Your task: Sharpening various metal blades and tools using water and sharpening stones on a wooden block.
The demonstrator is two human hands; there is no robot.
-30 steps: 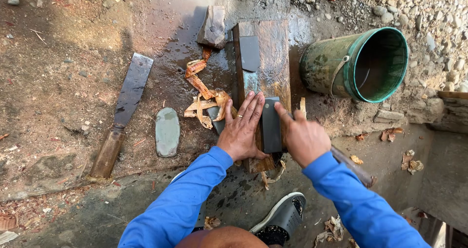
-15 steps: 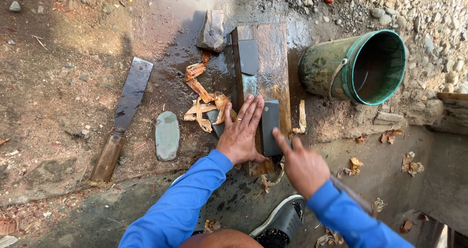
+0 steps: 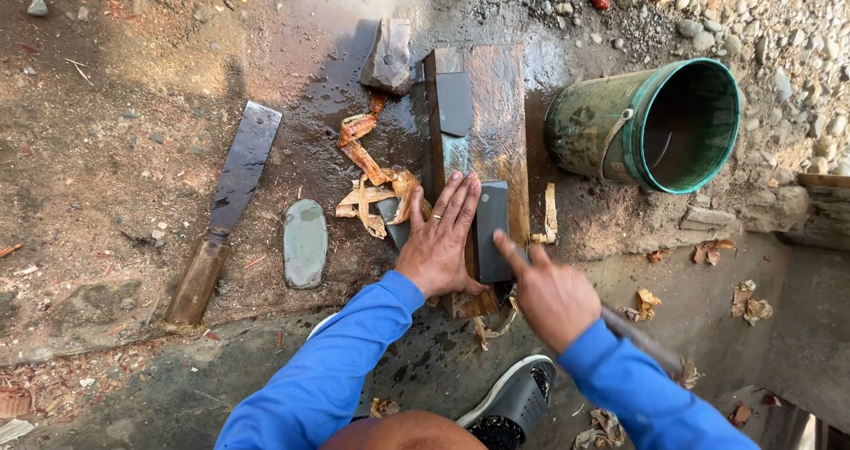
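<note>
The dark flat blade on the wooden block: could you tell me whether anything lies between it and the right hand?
Nothing visible does. The right hand hangs just right of the dark blade, its forefinger reaching the blade's edge, while the left hand presses flat beside it on the wooden block.

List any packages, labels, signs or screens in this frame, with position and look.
None in view: no package, label, sign or screen.
Nearest to a container: a green bucket lying on its side at upper right, round, dark inside, no label showing.
The left hand lies flat on a dark blade on the wet wooden block; both are unmarked.
</note>
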